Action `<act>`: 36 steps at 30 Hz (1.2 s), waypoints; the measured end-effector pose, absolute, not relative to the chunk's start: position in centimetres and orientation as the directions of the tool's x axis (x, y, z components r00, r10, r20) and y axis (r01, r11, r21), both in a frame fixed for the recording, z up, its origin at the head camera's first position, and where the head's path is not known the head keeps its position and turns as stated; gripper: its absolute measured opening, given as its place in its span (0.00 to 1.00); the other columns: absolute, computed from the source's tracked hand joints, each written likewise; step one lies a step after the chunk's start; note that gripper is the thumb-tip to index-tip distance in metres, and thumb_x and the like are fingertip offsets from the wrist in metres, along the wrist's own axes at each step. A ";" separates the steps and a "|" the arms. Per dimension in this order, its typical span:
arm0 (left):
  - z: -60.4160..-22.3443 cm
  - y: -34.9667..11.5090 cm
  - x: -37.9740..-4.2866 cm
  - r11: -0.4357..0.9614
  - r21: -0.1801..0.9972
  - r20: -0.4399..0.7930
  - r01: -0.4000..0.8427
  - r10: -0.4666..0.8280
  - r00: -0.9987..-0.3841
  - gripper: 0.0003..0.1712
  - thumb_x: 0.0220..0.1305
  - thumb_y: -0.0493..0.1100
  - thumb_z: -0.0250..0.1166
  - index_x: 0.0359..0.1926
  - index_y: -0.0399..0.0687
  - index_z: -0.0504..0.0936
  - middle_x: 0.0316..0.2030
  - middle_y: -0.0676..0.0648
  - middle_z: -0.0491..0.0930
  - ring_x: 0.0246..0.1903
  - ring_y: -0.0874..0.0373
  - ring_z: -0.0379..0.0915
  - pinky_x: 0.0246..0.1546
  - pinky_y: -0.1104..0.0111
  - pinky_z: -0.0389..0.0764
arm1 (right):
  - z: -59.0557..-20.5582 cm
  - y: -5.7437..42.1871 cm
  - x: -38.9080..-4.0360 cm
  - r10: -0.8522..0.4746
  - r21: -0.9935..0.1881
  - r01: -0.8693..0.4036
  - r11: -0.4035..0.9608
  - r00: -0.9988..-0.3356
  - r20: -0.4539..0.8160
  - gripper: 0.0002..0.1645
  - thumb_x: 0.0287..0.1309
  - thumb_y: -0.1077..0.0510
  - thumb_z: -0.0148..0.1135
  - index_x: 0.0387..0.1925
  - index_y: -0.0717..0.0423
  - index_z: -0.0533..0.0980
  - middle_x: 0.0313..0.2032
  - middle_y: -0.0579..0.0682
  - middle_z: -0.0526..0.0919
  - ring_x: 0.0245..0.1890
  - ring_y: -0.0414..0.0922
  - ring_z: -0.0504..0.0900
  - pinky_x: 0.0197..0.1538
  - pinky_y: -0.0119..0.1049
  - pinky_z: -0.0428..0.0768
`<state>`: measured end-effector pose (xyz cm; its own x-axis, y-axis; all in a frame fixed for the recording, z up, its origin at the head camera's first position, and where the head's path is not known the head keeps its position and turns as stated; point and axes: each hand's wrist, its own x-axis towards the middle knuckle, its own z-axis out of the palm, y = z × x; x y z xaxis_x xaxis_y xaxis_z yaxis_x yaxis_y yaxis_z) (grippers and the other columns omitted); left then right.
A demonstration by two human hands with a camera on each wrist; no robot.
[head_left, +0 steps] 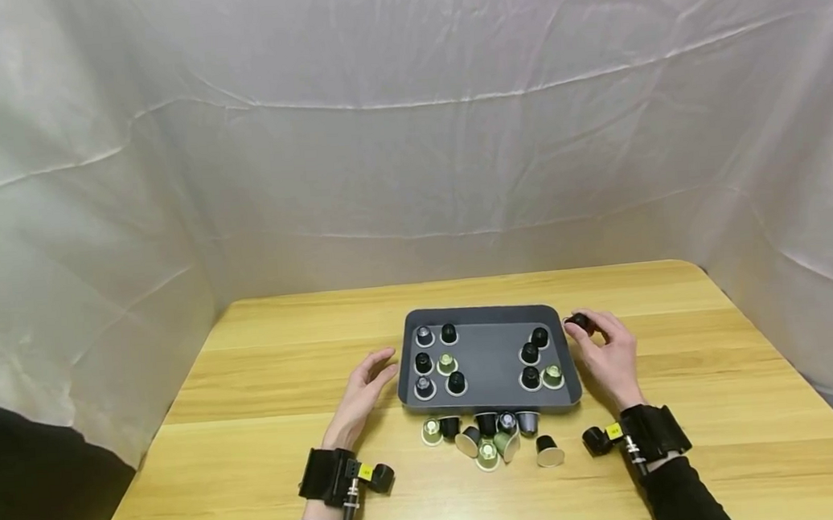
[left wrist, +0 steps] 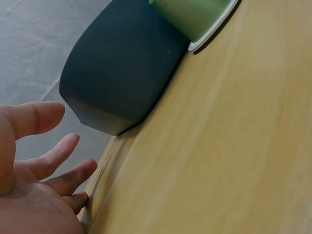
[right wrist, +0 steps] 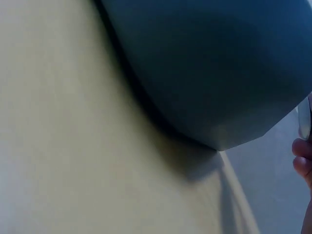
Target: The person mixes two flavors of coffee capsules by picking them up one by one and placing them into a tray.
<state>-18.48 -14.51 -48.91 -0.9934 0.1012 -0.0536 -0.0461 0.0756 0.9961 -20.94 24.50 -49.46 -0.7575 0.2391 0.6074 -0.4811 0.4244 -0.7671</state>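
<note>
A dark grey tray lies on the wooden table with coffee capsules standing in it. Three rows sit at its left end, and a smaller group stands at its right end. Just past the tray's right rim, my right hand pinches a black coffee capsule between thumb and fingers. In the right wrist view only the fingertips and a sliver of the capsule rim show. My left hand rests beside the tray's left edge, fingers apart and holding nothing, as the left wrist view also shows.
In front of the tray lie several loose capsules, among them a green capsule, a grey capsule and a black capsule tipped on its side. Pale sheeting hangs behind the wooden table and along its sides.
</note>
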 end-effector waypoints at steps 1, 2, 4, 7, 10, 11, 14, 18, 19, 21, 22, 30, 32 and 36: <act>-48.9 -14.5 -18.5 0.079 0.996 -0.052 -0.044 0.102 -0.993 0.27 0.72 0.35 0.58 0.69 0.30 0.66 0.72 0.30 0.63 0.74 0.36 0.57 0.78 0.47 0.56 | -49.3 24.5 -21.0 0.224 -0.759 -0.480 0.439 -0.760 0.610 0.16 0.52 0.73 0.72 0.45 0.68 0.83 0.35 0.59 0.83 0.35 0.28 0.73 0.43 0.15 0.73; -48.9 -14.6 -18.5 0.079 0.996 -0.053 -0.046 0.100 -0.994 0.27 0.72 0.35 0.58 0.69 0.30 0.66 0.72 0.31 0.63 0.74 0.36 0.56 0.78 0.47 0.56 | -49.1 24.5 -21.2 0.205 -0.747 -0.479 0.461 -0.761 0.615 0.17 0.51 0.72 0.73 0.45 0.67 0.84 0.36 0.60 0.84 0.35 0.28 0.74 0.43 0.15 0.73; -48.9 -14.6 -18.5 0.079 0.996 -0.056 -0.048 0.097 -0.994 0.27 0.71 0.35 0.58 0.68 0.30 0.66 0.73 0.31 0.62 0.74 0.37 0.56 0.78 0.47 0.56 | -48.7 24.5 -21.5 0.153 -0.712 -0.486 0.507 -0.763 0.628 0.18 0.49 0.70 0.75 0.45 0.66 0.84 0.35 0.60 0.86 0.35 0.28 0.74 0.44 0.16 0.72; -48.9 -14.7 -18.5 0.083 0.995 -0.055 -0.047 0.098 -0.994 0.27 0.71 0.34 0.58 0.69 0.29 0.66 0.73 0.31 0.62 0.75 0.37 0.56 0.78 0.48 0.56 | -47.9 24.4 -22.2 0.059 -0.653 -0.503 0.567 -0.765 0.641 0.19 0.47 0.69 0.76 0.44 0.65 0.85 0.34 0.60 0.87 0.34 0.28 0.74 0.43 0.20 0.73; -48.9 -14.7 -18.4 0.082 0.995 -0.058 -0.050 0.096 -0.994 0.27 0.72 0.34 0.58 0.69 0.30 0.66 0.73 0.31 0.62 0.75 0.37 0.56 0.78 0.48 0.56 | -47.0 24.1 -23.0 -0.039 -0.608 -0.517 0.603 -0.780 0.624 0.18 0.49 0.67 0.76 0.45 0.63 0.85 0.35 0.57 0.88 0.34 0.28 0.75 0.42 0.26 0.76; -48.9 -14.8 -18.4 0.083 0.995 -0.056 -0.048 0.096 -0.994 0.27 0.72 0.34 0.58 0.69 0.30 0.66 0.73 0.31 0.63 0.75 0.37 0.56 0.78 0.48 0.56 | -46.7 24.0 -23.2 -0.071 -0.595 -0.521 0.612 -0.785 0.615 0.18 0.50 0.66 0.75 0.45 0.63 0.85 0.35 0.57 0.88 0.34 0.29 0.76 0.41 0.28 0.78; -48.9 -14.8 -18.4 0.087 0.995 -0.054 -0.046 0.094 -0.994 0.27 0.72 0.35 0.58 0.69 0.30 0.66 0.73 0.31 0.63 0.75 0.37 0.56 0.78 0.48 0.56 | -45.9 23.5 -23.8 -0.174 -0.553 -0.535 0.639 -0.800 0.574 0.17 0.53 0.64 0.74 0.47 0.62 0.84 0.35 0.55 0.88 0.33 0.34 0.77 0.37 0.36 0.79; -48.8 -14.8 -18.2 0.089 0.995 -0.052 -0.044 0.094 -0.994 0.27 0.72 0.35 0.58 0.68 0.30 0.67 0.73 0.31 0.62 0.75 0.37 0.56 0.78 0.48 0.56 | -44.9 22.6 -24.2 -0.314 -0.509 -0.548 0.664 -0.822 0.476 0.16 0.58 0.62 0.71 0.48 0.62 0.84 0.38 0.55 0.88 0.31 0.40 0.78 0.34 0.36 0.78; -48.8 -14.8 -18.2 0.089 0.995 -0.052 -0.044 0.095 -0.994 0.27 0.72 0.35 0.58 0.68 0.30 0.67 0.73 0.31 0.62 0.75 0.37 0.56 0.78 0.48 0.56 | -44.6 22.4 -24.3 -0.344 -0.506 -0.545 0.668 -0.830 0.439 0.16 0.59 0.61 0.71 0.49 0.61 0.84 0.38 0.54 0.88 0.30 0.40 0.78 0.35 0.35 0.78; -48.8 -14.8 -18.2 0.089 0.995 -0.053 -0.045 0.094 -0.994 0.27 0.72 0.35 0.58 0.68 0.30 0.67 0.73 0.31 0.62 0.75 0.38 0.56 0.78 0.48 0.56 | -44.2 22.1 -24.5 -0.403 -0.488 -0.546 0.681 -0.836 0.373 0.16 0.60 0.61 0.69 0.49 0.61 0.83 0.35 0.51 0.87 0.29 0.38 0.76 0.35 0.32 0.76; -48.8 -14.7 -18.2 0.089 0.995 -0.053 -0.044 0.095 -0.994 0.27 0.72 0.35 0.58 0.68 0.30 0.67 0.73 0.31 0.62 0.75 0.37 0.56 0.78 0.48 0.56 | -44.0 22.0 -24.5 -0.426 -0.482 -0.547 0.685 -0.837 0.344 0.16 0.60 0.61 0.69 0.49 0.61 0.83 0.32 0.50 0.85 0.28 0.38 0.75 0.36 0.32 0.75; -48.9 -14.4 -18.1 0.083 0.995 -0.055 -0.047 0.098 -0.994 0.27 0.72 0.35 0.57 0.68 0.30 0.67 0.74 0.31 0.60 0.75 0.37 0.54 0.78 0.47 0.55 | -43.3 22.3 -24.6 -0.547 -0.467 -0.578 0.669 -0.809 0.216 0.14 0.61 0.64 0.67 0.48 0.64 0.83 0.20 0.43 0.74 0.22 0.33 0.66 0.33 0.29 0.65; -48.9 -14.4 -18.2 0.079 0.996 -0.052 -0.044 0.099 -0.994 0.27 0.72 0.34 0.57 0.68 0.29 0.67 0.73 0.30 0.61 0.75 0.37 0.54 0.78 0.48 0.56 | -43.1 22.5 -24.6 -0.565 -0.476 -0.578 0.662 -0.803 0.190 0.14 0.61 0.65 0.67 0.48 0.64 0.83 0.24 0.46 0.80 0.24 0.32 0.70 0.33 0.29 0.69; -48.8 -14.4 -18.2 0.080 0.996 -0.043 -0.036 0.092 -0.995 0.26 0.71 0.33 0.57 0.67 0.28 0.67 0.72 0.30 0.62 0.74 0.36 0.56 0.78 0.47 0.56 | -42.3 22.7 -24.9 -0.592 -0.476 -0.581 0.660 -0.792 0.145 0.14 0.62 0.64 0.65 0.49 0.62 0.83 0.37 0.52 0.88 0.30 0.35 0.80 0.36 0.30 0.77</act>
<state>-18.23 -14.35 -48.83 -0.9948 0.0925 -0.0434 -0.0361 0.0796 0.9962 -24.88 22.68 -42.31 -0.7924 -0.5925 0.1451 -0.5808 0.6602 -0.4763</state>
